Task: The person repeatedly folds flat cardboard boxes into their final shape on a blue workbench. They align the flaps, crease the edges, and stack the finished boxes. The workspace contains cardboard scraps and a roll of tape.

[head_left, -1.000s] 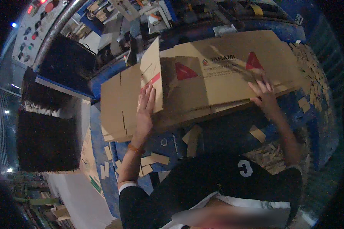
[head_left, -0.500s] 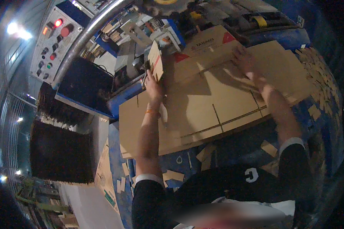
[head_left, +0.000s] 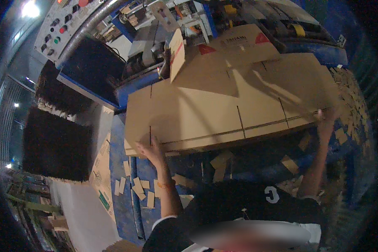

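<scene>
A wide stack of flat cardboard sheets (head_left: 206, 117) with dark slots lies in front of me. My left hand (head_left: 153, 154) is at its near left edge, its fingers closed over the rim of the top sheet. At the near right corner, my right hand (head_left: 326, 121) grips the same edge, its fingers partly dim. Beyond the stack, a folded cardboard piece (head_left: 239, 46) with red corner marks lies against the machine. A smaller cardboard flap (head_left: 177, 56) stands upright to its left.
The machine (head_left: 189, 21) with metal rollers stands behind the stack. A control panel (head_left: 61, 31) with buttons is at the upper left, above dark brushes (head_left: 56, 145). Cardboard offcuts (head_left: 145, 189) lie on the blue surface, and a heap of scraps (head_left: 353, 96) is on the right.
Both hands have come back toward me, from the machine side to the near edge of the stack. The left let go of the upright flap; the right left the red-marked piece.
</scene>
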The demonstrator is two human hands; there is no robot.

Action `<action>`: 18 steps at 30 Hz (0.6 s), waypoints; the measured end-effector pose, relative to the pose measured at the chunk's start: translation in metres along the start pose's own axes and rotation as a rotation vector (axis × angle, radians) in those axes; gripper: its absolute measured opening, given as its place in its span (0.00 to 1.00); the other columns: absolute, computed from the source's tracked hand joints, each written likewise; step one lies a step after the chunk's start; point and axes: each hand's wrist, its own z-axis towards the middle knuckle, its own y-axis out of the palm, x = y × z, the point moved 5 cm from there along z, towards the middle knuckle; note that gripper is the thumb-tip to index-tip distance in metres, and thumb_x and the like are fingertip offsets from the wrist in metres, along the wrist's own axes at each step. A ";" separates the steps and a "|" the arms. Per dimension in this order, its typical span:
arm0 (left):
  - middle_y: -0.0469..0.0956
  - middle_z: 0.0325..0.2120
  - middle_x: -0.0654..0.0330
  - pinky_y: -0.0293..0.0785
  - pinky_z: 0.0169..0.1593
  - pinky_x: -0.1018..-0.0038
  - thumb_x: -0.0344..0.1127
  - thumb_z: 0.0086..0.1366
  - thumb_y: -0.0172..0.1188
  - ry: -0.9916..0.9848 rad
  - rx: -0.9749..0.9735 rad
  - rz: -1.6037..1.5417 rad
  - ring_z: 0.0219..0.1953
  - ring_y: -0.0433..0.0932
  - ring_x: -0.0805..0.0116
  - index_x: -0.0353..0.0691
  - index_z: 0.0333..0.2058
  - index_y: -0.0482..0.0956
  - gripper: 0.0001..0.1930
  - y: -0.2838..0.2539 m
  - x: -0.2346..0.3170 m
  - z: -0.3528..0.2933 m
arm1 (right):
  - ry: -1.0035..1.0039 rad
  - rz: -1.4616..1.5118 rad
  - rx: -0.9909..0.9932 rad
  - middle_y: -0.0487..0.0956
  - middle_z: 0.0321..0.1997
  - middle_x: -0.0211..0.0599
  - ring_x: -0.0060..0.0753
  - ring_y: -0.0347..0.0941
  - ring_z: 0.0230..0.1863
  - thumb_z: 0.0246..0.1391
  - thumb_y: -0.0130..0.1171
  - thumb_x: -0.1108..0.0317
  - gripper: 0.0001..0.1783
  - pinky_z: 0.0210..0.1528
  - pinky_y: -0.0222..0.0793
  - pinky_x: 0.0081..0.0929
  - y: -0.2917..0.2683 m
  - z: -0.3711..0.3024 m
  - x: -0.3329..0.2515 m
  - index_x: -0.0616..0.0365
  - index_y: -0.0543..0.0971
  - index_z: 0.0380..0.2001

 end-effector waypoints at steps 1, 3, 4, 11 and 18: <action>0.56 0.59 0.36 0.52 0.62 0.59 0.35 0.60 0.58 -0.034 -0.005 0.009 0.62 0.55 0.46 0.27 0.61 0.52 0.35 0.004 0.004 0.000 | -0.053 -0.165 -0.018 0.70 0.55 0.51 0.54 0.61 0.59 0.54 0.56 0.55 0.30 0.59 0.58 0.45 0.003 -0.005 -0.007 0.61 0.68 0.55; 0.55 0.60 0.37 0.52 0.63 0.59 0.35 0.60 0.57 -0.128 -0.025 -0.100 0.63 0.55 0.47 0.27 0.61 0.51 0.35 0.010 0.016 0.004 | -0.066 -0.726 -0.219 0.69 0.56 0.52 0.51 0.62 0.58 0.53 0.58 0.51 0.31 0.58 0.56 0.46 0.027 -0.006 -0.027 0.61 0.69 0.54; 0.54 0.60 0.37 0.52 0.63 0.59 0.36 0.60 0.57 -0.186 -0.036 -0.222 0.63 0.54 0.48 0.27 0.61 0.51 0.36 0.009 0.024 0.008 | -0.336 -0.530 -0.068 0.70 0.54 0.53 0.53 0.63 0.56 0.52 0.58 0.51 0.31 0.57 0.57 0.48 0.034 -0.004 -0.060 0.62 0.70 0.53; 0.55 0.62 0.48 0.56 0.61 0.62 0.32 0.63 0.53 0.033 0.050 -0.724 0.63 0.56 0.54 0.33 0.63 0.48 0.34 -0.041 0.099 0.070 | -0.283 -0.180 -0.690 0.69 0.59 0.44 0.48 0.57 0.64 0.53 0.55 0.47 0.30 0.65 0.49 0.45 0.089 0.027 -0.210 0.56 0.73 0.52; 0.54 0.59 0.47 0.69 0.54 0.58 0.31 0.63 0.53 -0.449 0.240 -1.259 0.57 0.64 0.54 0.37 0.62 0.51 0.31 -0.040 0.048 0.114 | -0.374 -0.162 0.663 0.65 0.62 0.43 0.42 0.60 0.62 0.49 0.65 0.57 0.35 0.63 0.56 0.37 -0.038 0.036 -0.172 0.60 0.67 0.57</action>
